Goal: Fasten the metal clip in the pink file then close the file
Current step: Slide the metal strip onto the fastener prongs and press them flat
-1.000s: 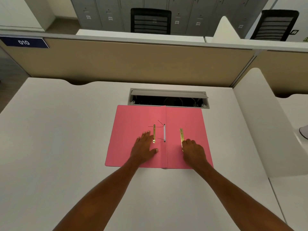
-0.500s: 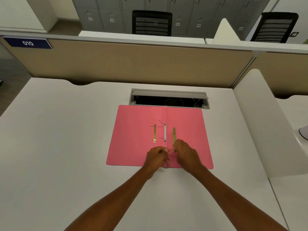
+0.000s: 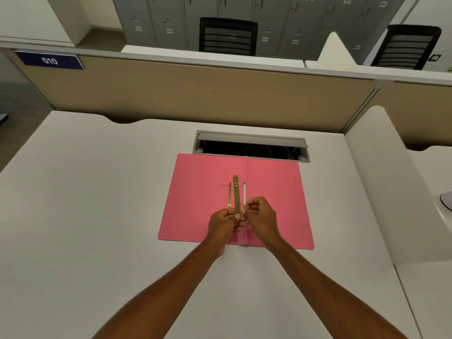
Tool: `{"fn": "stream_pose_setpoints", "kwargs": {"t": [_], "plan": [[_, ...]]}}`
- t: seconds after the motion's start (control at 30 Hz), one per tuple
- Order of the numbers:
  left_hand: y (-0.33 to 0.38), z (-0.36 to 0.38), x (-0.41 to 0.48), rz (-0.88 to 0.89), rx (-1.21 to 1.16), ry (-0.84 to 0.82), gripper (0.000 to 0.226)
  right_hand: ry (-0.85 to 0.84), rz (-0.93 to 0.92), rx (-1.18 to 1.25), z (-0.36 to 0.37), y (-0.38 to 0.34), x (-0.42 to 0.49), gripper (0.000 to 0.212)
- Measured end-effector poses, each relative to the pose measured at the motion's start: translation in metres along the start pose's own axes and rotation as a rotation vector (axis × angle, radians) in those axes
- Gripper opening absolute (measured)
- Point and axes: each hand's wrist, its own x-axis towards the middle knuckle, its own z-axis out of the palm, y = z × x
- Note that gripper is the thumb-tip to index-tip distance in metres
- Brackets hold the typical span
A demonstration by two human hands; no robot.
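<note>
Lying open near the far edge of the white desk point(image 3: 97, 216), we list one flat pink card file point(image 3: 200, 204). Our left hand point(image 3: 223, 225) pinches a long brass clip strip point(image 3: 236, 194) upright above the spine; our right hand point(image 3: 260, 215) is curled beside it, contents unclear. A blue partition plate point(image 3: 49, 60) reads "010".

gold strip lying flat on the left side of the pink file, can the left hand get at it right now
Probably yes, but not freely: the flat gold strip lies uncovered just beyond the left hand, whose fingers are busy pinching the raised gold bar.
</note>
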Motion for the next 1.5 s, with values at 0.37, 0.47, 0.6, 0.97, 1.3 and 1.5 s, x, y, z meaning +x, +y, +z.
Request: {"fn": "stream_pose_setpoints", "kwargs": {"t": [0.37,0.47,0.6,0.97,1.3,1.5], "plan": [[0.003,-0.002,0.008,0.003,0.037,0.036,0.015,-0.041,0.06,0.0,0.013,0.001,0.01,0.006],[0.003,-0.006,0.009,-0.03,0.017,0.029,0.015,-0.012,0.085,-0.024,0.014,0.001,0.015,0.005],[0.006,-0.009,0.018,-0.128,-0.068,0.113,0.025,0.037,0.127,0.02,0.014,0.002,0.022,0.005],[0.016,-0.007,0.031,-0.217,-0.224,0.001,0.088,0.05,0.204,0.112,0.026,0.004,0.026,0.006],[0.013,-0.006,0.034,-0.212,-0.229,0.024,0.096,0.058,0.206,0.091,0.029,0.006,0.029,0.006],[0.01,-0.005,0.034,-0.212,-0.219,0.008,0.096,0.08,0.193,0.07,0.027,0.002,0.029,0.008]]}}
